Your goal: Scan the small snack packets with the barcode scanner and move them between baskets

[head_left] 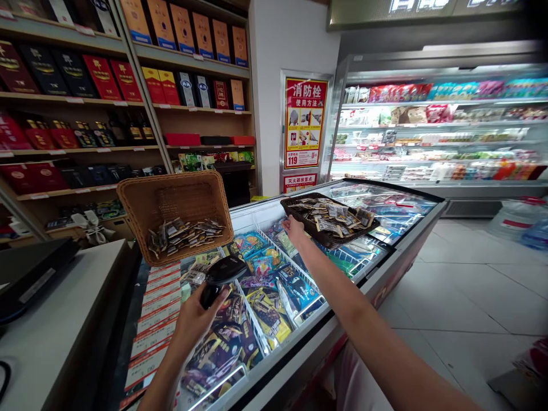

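My left hand (pixel 201 308) is closed around the handle of a black barcode scanner (pixel 225 270), held above the chest freezer. Its head points right, over packaged frozen treats (pixel 268 317) in white wire dividers. My right arm is stretched forward, and my right hand (pixel 294 228) is closed at the near left rim of a dark woven basket (pixel 308 229). Whether the fingers grip that rim or the freezer lid under it, I cannot tell. Small flat packets (pixel 336 216) fill the dark basket. Left of it, a tan wicker basket (pixel 171 191) is tilted toward me, with similar packets inside.
Red-and-white price labels (pixel 156 319) line the freezer's (pixel 405 251) left end. A grey counter (pixel 64 319) with a black device (pixel 34 279) stands at left. Boxed goods fill shelves (pixel 141 100) behind. A lit refrigerated display (pixel 445 142) and large water bottles (pixel 514 220) are at right.
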### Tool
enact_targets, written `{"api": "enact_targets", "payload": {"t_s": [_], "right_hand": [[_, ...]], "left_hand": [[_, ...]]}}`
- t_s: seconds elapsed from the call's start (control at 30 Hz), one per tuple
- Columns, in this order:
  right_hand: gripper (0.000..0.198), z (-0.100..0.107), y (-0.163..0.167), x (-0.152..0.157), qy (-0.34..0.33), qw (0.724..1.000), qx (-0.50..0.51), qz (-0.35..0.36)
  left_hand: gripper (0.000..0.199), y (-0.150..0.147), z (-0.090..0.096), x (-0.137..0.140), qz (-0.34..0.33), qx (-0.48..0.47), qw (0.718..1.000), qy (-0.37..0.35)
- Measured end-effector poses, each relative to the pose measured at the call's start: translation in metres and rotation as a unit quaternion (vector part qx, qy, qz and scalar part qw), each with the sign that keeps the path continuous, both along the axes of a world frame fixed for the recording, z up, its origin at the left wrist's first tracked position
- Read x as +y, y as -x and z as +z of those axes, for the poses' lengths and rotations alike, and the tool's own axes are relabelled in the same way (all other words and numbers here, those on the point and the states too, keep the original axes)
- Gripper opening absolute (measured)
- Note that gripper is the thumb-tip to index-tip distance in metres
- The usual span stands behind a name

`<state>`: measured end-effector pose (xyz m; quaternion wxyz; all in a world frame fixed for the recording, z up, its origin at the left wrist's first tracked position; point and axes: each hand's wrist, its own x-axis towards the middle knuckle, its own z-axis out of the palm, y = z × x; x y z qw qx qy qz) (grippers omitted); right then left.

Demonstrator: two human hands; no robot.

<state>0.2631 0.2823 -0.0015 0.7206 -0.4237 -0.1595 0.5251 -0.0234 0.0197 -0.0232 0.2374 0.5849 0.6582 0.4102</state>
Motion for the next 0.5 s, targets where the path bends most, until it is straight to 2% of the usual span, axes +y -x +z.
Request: {"api": "enact_targets", "payload": {"t_s": [0.07, 0.17, 0.5], "right_hand": [[0.03, -0.007, -0.007, -0.008, 0.042, 0.999, 0.029, -0.009], [0.035, -0.006, -0.021, -0.01, 0.079, 0.993, 0.072, -0.056], [0.02, 0.016, -0.03, 0.006, 0.147, 0.971, 0.118, -0.146]], "left_hand": [[0.058, -0.004, 0.003, -0.003, -0.004, 0.007, 1.0, -0.001], [0.057, -0.008, 0.006, -0.005, 0.002, 0.012, 1.0, -0.012], [0.055, -0.005, 0.008, -0.001, 0.01, -0.013, 1.0, 0.0]]}}
